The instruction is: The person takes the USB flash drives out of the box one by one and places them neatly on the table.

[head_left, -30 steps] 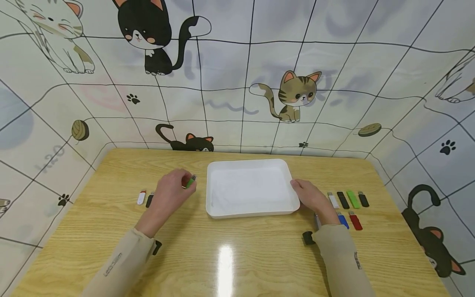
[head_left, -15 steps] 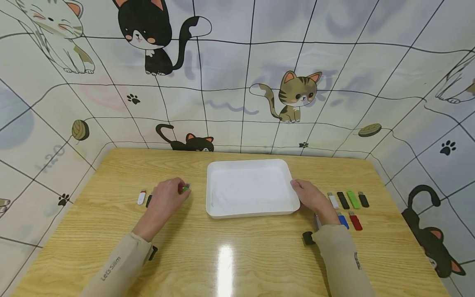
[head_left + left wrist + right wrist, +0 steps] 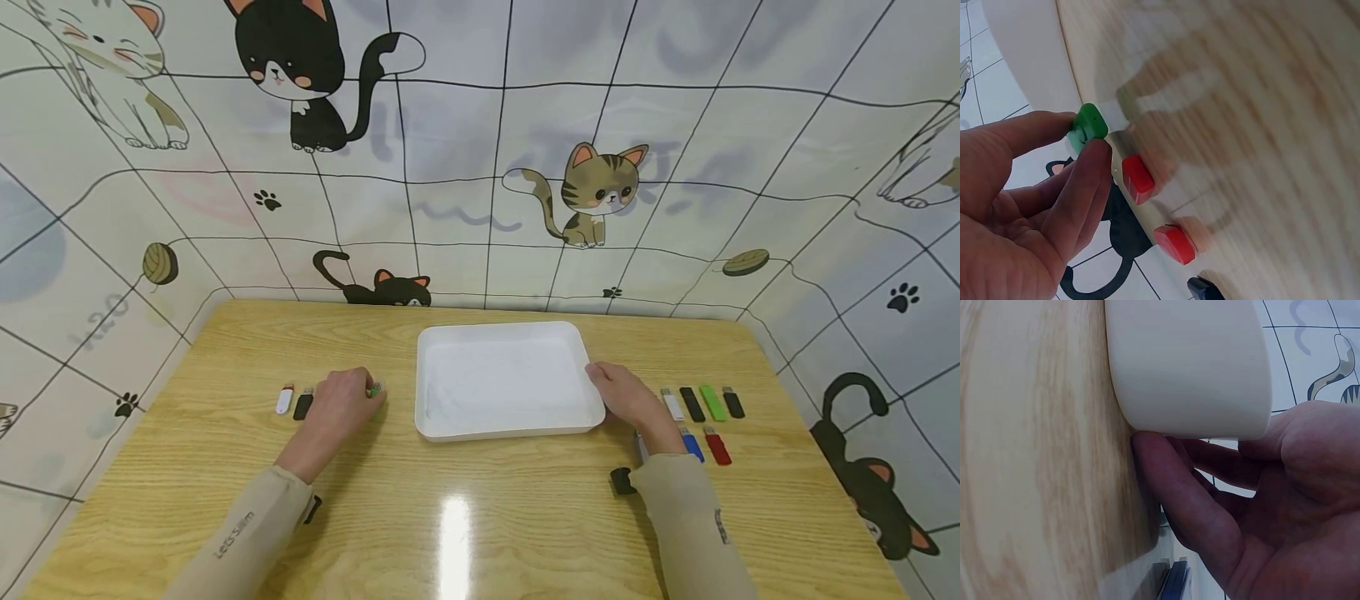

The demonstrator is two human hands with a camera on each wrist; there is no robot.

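Note:
My left hand pinches a green USB flash drive between thumb and fingertip, low over the wooden table left of the tray. Beyond those fingers in the left wrist view are two red-ended pieces and a dark one, standing in a row. Just left of the hand in the head view lie a black USB drive and a white one with a red end. My right hand holds the right side of the white tray, thumb at the rim and a finger at its lower edge.
Right of the tray lie several USB drives: a white one, a black one, a green one, another black one, a blue one and a red one. A cat-print backdrop surrounds the table.
My left hand has come down and nearer with the green USB flash drive, uncovering more of the black drive beside it. The right hand and the tray have stayed put.

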